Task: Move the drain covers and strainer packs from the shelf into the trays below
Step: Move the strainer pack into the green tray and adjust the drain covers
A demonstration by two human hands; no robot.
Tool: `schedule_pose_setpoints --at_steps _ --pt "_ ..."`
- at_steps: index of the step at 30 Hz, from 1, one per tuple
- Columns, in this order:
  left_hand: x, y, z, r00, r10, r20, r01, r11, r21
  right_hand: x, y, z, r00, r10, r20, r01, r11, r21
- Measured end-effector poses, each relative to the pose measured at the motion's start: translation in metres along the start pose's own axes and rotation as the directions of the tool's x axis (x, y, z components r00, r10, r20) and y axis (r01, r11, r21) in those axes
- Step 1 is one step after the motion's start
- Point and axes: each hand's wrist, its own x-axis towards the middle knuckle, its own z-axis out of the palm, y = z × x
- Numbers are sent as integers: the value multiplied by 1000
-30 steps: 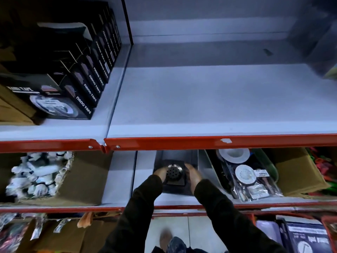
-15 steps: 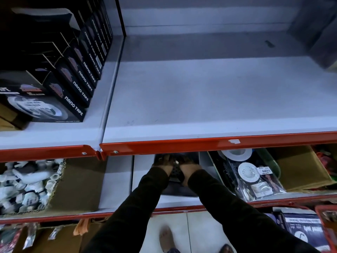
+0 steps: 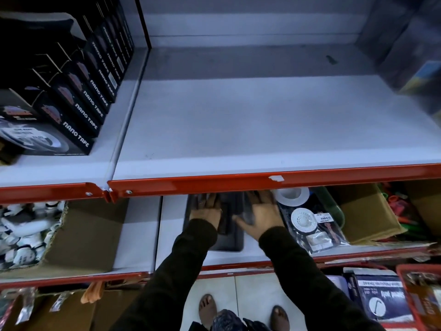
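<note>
On the lower shelf a dark grey tray (image 3: 229,243) sits under the red shelf lip. My left hand (image 3: 207,209) and my right hand (image 3: 261,217) both lie palm down in it, fingers spread and reaching back beneath the upper shelf. Between the hands a dark drain cover (image 3: 225,220) rests in the tray, its far part hidden by the lip. Just to the right, a clear green-tinted tray (image 3: 335,211) holds strainer packs (image 3: 306,223) in clear bags and a white round strainer (image 3: 291,195). The upper shelf board (image 3: 262,125) is bare.
Black nano tape boxes (image 3: 78,108) fill the upper shelf's left bay. A cardboard box of white fittings (image 3: 26,235) stands at lower left, another cardboard box (image 3: 367,216) at lower right. A red basket (image 3: 420,299) and packaged goods sit on the bottom level.
My hands have pushed the drain cover deeper into the dark tray and then spread apart, flattening out beside it. The camera has tilted slightly upward.
</note>
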Motion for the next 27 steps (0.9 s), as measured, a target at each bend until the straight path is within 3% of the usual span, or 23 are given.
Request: schedule_pose_setpoints --at_steps 2,4,6,7,9,12,15,18,21,27 --pt "-9 35 -9 995 48 -93 -57 994 -95 -17 32 -26 988 101 -119 -92 993 80" --pt "-15 76 -13 995 59 -76 -85 910 -407 -27 69 -47 962 242 -130 -217 960 179" --pt "-15 119 -9 998 28 53 23 642 -767 -29 106 -61 909 416 -16 -404 890 212" --pt "-13 138 -5 993 12 118 95 519 -850 -27 124 -64 879 475 47 -475 861 180" --pt "-5 168 2 972 -44 229 226 427 -876 -20 152 -68 838 506 204 -541 819 190" --pt "8 194 14 927 -174 331 374 398 -838 -13 172 -66 793 452 409 -581 763 283" --pt "26 202 23 878 -324 353 464 392 -794 -1 177 -66 839 399 370 -534 736 416" --pt "43 201 25 876 -433 214 390 374 -841 17 171 -71 895 348 278 -444 752 487" --pt "46 203 21 840 -508 192 377 291 -879 27 166 -67 919 306 250 -392 777 493" --pt "39 217 32 807 -548 221 435 297 -850 18 174 -46 909 279 310 -389 836 387"
